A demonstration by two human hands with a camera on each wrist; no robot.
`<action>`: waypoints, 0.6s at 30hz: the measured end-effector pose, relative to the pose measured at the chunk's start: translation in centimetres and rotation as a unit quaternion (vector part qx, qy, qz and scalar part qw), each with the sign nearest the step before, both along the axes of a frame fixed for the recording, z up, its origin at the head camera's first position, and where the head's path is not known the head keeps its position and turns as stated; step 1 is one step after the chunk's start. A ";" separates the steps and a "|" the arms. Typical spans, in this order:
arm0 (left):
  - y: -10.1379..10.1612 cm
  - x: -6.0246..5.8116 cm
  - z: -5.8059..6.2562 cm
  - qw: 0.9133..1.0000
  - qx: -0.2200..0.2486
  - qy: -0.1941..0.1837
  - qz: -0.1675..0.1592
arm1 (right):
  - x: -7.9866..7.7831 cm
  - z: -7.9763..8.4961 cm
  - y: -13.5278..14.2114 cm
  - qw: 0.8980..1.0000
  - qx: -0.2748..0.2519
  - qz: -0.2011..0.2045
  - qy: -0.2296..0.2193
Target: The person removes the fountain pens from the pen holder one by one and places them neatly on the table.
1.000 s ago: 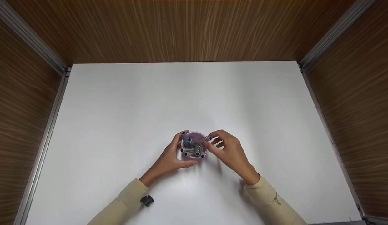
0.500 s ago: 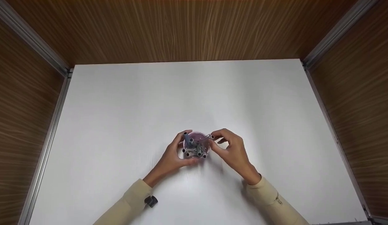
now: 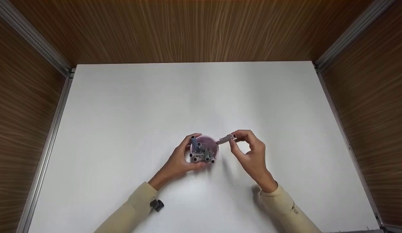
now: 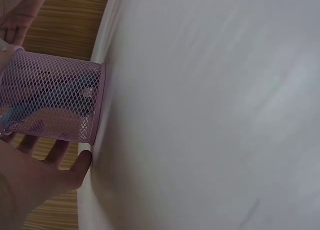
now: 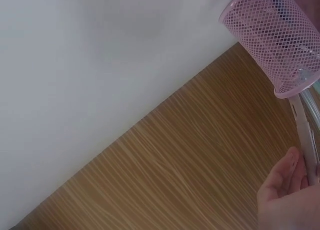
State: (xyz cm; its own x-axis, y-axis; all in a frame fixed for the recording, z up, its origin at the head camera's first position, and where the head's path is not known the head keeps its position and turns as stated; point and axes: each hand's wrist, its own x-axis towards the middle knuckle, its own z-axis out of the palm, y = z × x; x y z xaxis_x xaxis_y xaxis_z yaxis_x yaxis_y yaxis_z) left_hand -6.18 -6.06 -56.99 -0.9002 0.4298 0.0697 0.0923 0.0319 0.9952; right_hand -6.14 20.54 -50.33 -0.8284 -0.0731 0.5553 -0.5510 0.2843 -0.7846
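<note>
A pink mesh pen holder [image 3: 205,140] stands upright on the white table with several pens [image 3: 194,143] leaning in it, their round ends up. My left hand [image 3: 179,161] grips it from the left, thumb on the near side and fingers around the far side. In the left wrist view the holder's mesh wall [image 4: 55,94] shows a blue pen through it. My right hand [image 3: 252,153] pinches a pale grey pen [image 3: 225,139] near its upper end, between thumb and fingers. That pen slants, its lower end right at the holder's rim [image 5: 295,94].
The white table [image 3: 139,106] spreads all around the holder. Brown wood-grain panels [image 3: 194,30] rise at the back and both sides, with metal rails [image 3: 45,139] at the corners. A small black object [image 3: 157,205] sits beside the left cuff.
My right hand has moved right and slightly up, drawing the grey pen out of the holder to its rim. My left hand keeps its grip, shifting slightly right with the holder.
</note>
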 end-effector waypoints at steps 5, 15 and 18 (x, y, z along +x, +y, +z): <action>-0.1 0.0 0.0 1.000 -0.003 0.004 -0.006 | 0.0 0.6 0.4 0.999 -0.047 -0.016 0.018; -0.4 -0.1 -0.1 1.000 -0.023 0.004 -0.003 | -1.5 2.1 1.1 0.992 -0.116 -0.038 -0.035; -0.3 0.0 -0.2 1.000 -0.026 0.004 -0.003 | -2.0 2.1 1.6 0.991 -0.117 -0.046 -0.046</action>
State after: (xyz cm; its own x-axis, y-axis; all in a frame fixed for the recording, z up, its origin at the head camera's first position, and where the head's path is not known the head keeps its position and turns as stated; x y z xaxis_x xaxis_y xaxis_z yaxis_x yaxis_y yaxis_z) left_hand -6.22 -6.36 -57.23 -0.8968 0.4391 0.0549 0.1013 0.0830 0.9914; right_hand -8.18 22.11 -48.19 -0.8735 0.1280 0.4696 -0.4540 0.1339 -0.8809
